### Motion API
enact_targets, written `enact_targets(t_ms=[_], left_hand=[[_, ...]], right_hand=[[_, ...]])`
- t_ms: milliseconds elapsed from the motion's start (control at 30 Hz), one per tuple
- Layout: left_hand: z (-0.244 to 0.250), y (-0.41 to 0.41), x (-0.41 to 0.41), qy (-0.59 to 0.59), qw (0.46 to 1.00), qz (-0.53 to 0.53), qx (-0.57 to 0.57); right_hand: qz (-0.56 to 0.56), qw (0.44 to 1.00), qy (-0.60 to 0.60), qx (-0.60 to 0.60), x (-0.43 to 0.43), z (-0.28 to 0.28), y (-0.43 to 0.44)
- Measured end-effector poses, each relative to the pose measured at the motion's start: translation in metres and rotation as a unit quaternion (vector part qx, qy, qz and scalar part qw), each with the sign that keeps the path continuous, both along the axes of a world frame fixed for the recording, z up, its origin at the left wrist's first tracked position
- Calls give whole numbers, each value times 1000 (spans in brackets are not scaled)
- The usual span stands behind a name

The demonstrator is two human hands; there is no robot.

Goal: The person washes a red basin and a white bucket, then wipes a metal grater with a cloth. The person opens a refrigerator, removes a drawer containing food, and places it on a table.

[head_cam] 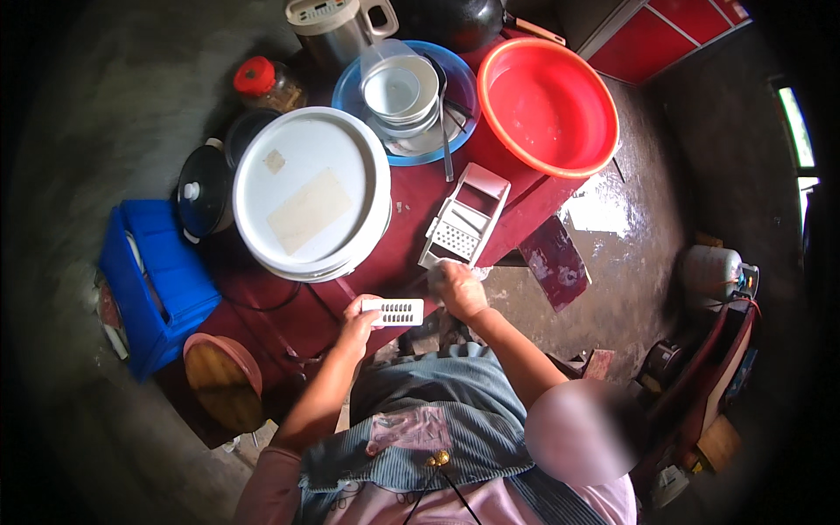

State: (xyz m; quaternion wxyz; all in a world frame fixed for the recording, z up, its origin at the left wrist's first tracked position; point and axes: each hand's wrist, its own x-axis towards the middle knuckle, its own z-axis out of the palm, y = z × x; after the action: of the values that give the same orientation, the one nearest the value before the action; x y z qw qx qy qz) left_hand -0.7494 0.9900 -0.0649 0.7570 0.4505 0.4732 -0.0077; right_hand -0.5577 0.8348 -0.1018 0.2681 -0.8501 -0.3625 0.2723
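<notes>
My left hand [359, 321] grips a small white slotted grater plate [401, 312] above the table's near edge. To its right, my right hand [461, 289] is closed around a greyish, blurred thing [437, 279], perhaps a cloth; what it is cannot be told. Just beyond that hand a white plastic grater frame [464, 220] lies aslant on the dark red table [410, 223], with a perforated section and open gaps. A bit of whitish material [482, 272] shows beside my right hand at the frame's near end.
A white lidded bucket [315, 190] stands left of the grater frame. Behind are a blue basin [469, 72] with stacked bowls and a red basin [550, 108] holding water. A blue plastic crate [180, 275] and a pink basin with a wooden board [223, 387] stand at the left.
</notes>
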Motion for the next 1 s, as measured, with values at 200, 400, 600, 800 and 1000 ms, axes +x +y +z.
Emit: enact_targets(t_ms=[200, 400, 600, 800, 1000], left_hand=[[-47, 8, 30, -1, 997, -71, -29], [-69, 11, 73, -15, 986, -141, 91], [-92, 26, 111, -92, 957, -234, 145], [-71, 30, 139, -61, 987, -142, -40], [-83, 35, 137, -37, 995, -72, -53]], right_hand=[[141, 967, -205, -50, -21, -39, 4], [116, 982, -149, -8, -11, -55, 8], [172, 974, -146, 12, 6, -59, 8], [201, 970, -137, -14, 18, -53, -5], [244, 936, -249, -45, 13, -40, -21]])
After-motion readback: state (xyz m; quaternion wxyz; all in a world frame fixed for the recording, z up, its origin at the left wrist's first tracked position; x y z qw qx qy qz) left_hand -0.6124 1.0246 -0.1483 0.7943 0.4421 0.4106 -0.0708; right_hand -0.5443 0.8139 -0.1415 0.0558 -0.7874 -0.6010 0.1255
